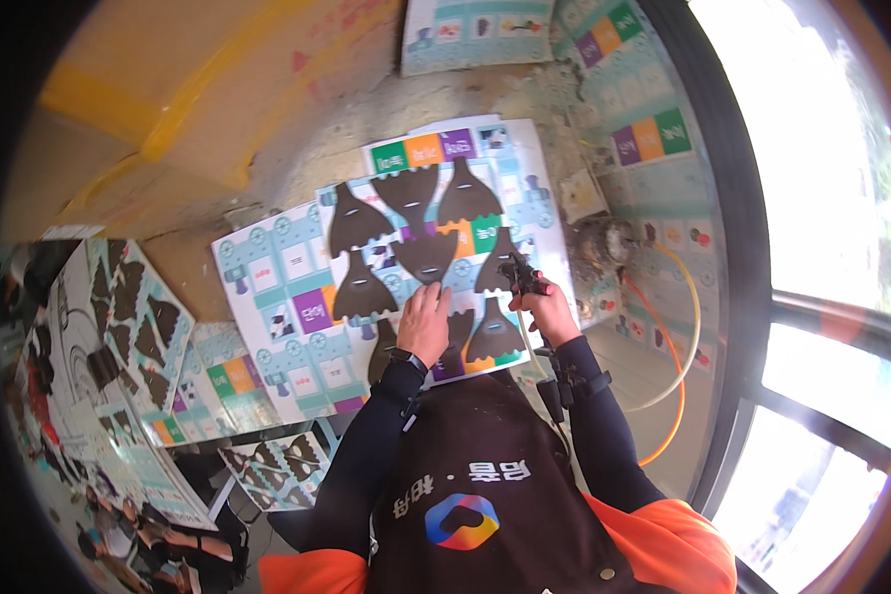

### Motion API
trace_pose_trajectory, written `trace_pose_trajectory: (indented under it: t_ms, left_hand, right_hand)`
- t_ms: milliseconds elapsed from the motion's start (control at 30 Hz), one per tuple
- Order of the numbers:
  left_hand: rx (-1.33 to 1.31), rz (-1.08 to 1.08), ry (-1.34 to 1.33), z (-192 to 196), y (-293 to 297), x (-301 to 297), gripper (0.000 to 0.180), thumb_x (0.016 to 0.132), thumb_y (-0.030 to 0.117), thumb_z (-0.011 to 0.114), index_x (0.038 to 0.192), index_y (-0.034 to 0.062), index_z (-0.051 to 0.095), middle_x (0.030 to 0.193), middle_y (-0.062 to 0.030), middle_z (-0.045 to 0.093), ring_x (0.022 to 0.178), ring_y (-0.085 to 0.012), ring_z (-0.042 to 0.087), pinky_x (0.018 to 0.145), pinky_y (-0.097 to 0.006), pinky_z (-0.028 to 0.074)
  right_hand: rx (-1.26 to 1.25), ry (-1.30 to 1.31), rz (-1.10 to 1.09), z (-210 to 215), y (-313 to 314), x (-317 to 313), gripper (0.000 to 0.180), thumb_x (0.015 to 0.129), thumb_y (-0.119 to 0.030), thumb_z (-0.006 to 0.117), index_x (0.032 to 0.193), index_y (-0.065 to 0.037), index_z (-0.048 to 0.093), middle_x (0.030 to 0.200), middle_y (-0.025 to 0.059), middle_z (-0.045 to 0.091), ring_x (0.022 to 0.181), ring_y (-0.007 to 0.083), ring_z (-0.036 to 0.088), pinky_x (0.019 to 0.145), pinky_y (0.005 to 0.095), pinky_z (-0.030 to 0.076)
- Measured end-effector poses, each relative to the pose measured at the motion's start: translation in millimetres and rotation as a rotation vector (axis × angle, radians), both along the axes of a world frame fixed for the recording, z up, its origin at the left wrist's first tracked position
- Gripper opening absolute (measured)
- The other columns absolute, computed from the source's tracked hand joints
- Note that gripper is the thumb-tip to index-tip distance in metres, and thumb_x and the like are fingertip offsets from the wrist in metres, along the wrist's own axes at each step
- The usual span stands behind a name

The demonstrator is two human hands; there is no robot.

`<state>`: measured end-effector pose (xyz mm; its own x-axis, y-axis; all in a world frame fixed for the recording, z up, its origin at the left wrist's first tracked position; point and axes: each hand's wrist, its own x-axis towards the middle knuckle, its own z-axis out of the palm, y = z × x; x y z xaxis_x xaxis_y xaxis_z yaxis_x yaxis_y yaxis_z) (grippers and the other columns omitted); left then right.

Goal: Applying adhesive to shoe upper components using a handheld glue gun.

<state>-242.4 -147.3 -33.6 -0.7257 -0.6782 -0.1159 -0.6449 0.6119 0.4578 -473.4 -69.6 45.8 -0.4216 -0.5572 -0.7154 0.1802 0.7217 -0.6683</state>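
Observation:
My left hand [425, 325] lies with its fingers stretched out on the lower edge of a dark, fan-shaped piece [427, 253] with a small slot. Several more such pieces, among them a dark piece [470, 194] at the upper right, are spread over colourful printed sheets [305, 368]. In my right hand [553, 312] is a small black pistol-shaped tool [518, 274], gripped over the right side of the pieces. Pale tubing runs down near that hand. The tool's exact kind cannot be made out.
A large brown cardboard box [203, 84] stands at the far left. On the right, yellow and orange hoses [675, 361] loop beside a window frame [738, 198]. Further sheets with dark pieces [153, 337] lie at the left. Other people [119, 530] are at the lower left.

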Motion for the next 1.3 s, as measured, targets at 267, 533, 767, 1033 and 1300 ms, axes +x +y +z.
trace_pose_trajectory:
  t_ms: [267,533,767,1033,1300]
  left_hand:
    - [-0.056,-0.25,-0.201,-17,29,-72,0.062,0.085,0.01,0.058,0.146,0.0115,0.047,0.154,-0.0108,0.037,0.142,-0.0361,0.034,0.115,-0.062,0.027]
    - [0.052,-0.24,-0.221,-26,26,-70,0.064,0.084,0.009,0.06,0.147,0.0113,0.046,0.157,-0.0099,0.032,0.143,-0.0377,0.03,0.113,-0.059,0.033]
    - [0.099,-0.237,-0.241,-21,24,-68,0.069,0.081,0.007,0.061,0.148,0.0116,0.045,0.159,-0.0095,0.03,0.145,-0.0384,0.028,0.115,-0.059,0.032]
    - [0.106,-0.241,-0.251,-20,24,-69,0.068,0.081,0.007,0.061,0.147,0.0112,0.045,0.159,-0.01,0.03,0.145,-0.0381,0.029,0.114,-0.059,0.032]
    - [0.131,-0.222,-0.195,-15,19,-72,0.065,0.081,0.006,0.061,0.144,0.0107,0.049,0.155,-0.0117,0.035,0.142,-0.0384,0.033,0.113,-0.057,0.035]
  right_hand:
    - [-0.026,0.031,-0.072,-27,9,-38,0.019,0.074,-0.011,0.06,0.091,-0.001,0.064,0.072,0.0067,0.065,0.059,0.0165,0.058,0.046,0.0324,0.045]
    - [-0.003,-0.005,-0.044,-50,0,-36,0.019,0.079,-0.016,0.058,0.088,-0.001,0.064,0.062,0.0075,0.062,0.049,0.0162,0.053,0.046,0.032,0.039]
    - [0.085,0.005,0.013,-35,4,-35,0.015,0.079,-0.014,0.058,0.086,-0.002,0.064,0.059,0.0067,0.059,0.048,0.0167,0.052,0.046,0.0328,0.039]
    - [0.022,0.089,-0.052,-36,7,-44,0.017,0.085,-0.016,0.056,0.086,-0.001,0.064,0.061,0.0084,0.061,0.055,0.0185,0.06,0.054,0.0338,0.047]
    - [0.038,0.062,0.081,-27,0,-37,0.017,0.08,-0.016,0.062,0.09,-0.003,0.066,0.072,0.0062,0.066,0.061,0.0189,0.061,0.051,0.0333,0.047]
